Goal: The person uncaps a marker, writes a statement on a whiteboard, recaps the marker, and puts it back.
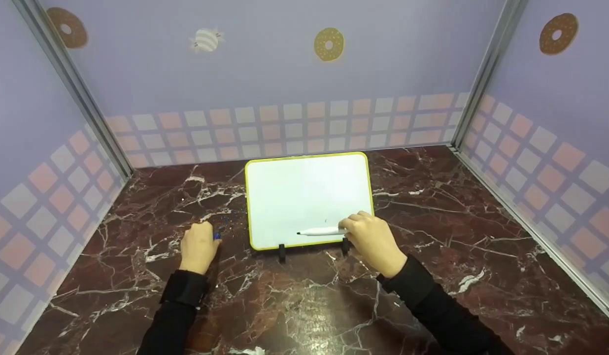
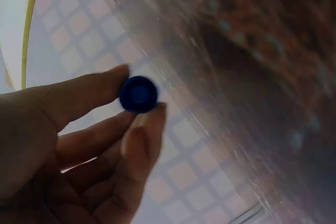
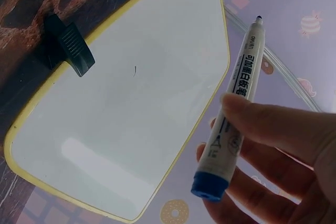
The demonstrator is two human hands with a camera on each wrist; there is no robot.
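Observation:
My right hand [image 1: 371, 239] holds a white whiteboard marker [image 3: 236, 98] between thumb and fingers. Its dark tip is bare and points left across the lower part of a whiteboard [image 1: 304, 192], while its blue end shows in the right wrist view. The board has a yellow frame and bears one short dark mark [image 3: 135, 71]. Left of the board, close over the table, my left hand [image 1: 198, 244] pinches a blue marker cap [image 2: 138, 94] between thumb and fingertips. In the left wrist view the round cap faces the camera end-on.
Black clip feet [image 1: 282, 253] support the whiteboard's lower edge. Beneath is a dark red marbled table [image 1: 294, 296] with white veins. Lilac walls [image 1: 265, 74] with checks and doughnut pictures enclose the back and both sides, joined by metal corner posts [image 1: 487, 74].

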